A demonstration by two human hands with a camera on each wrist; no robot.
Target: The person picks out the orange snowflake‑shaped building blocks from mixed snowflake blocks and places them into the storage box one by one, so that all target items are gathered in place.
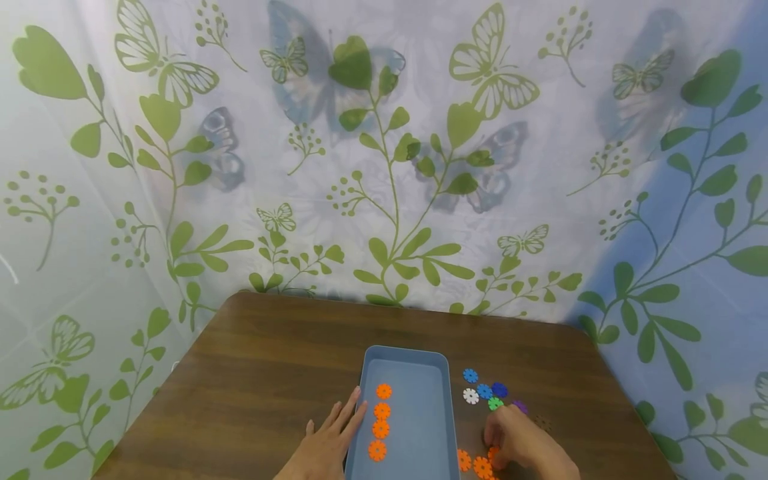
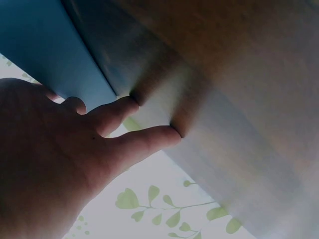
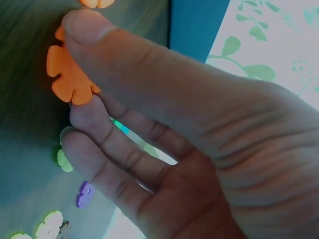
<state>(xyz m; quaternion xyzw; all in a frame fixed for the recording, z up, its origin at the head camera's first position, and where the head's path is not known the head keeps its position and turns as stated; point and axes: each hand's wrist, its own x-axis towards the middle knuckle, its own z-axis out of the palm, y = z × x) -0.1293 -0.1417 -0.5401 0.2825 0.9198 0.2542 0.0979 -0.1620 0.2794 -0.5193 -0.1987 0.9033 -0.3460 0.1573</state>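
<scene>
"What does the right hand (image 1: pixel 525 440) have?"

"It pinches an orange disc (image 3: pixel 70 74) between thumb and fingers, just right of the tray (image 1: pixel 420 413), near loose orange discs (image 1: pixel 483 467) on the surface (image 1: pixel 288 360)."

"And the left hand (image 1: pixel 327 443)?"

"Fingers extended and spread, at the tray's left edge, holding nothing."

"Anything in the tray?"

"A line of four (image 1: pixel 381 429), also orange, along its left side."

"Other colours?"

"A white disc (image 1: pixel 471 396) and a green disc (image 1: pixel 495 403), beyond the right hand."
</scene>
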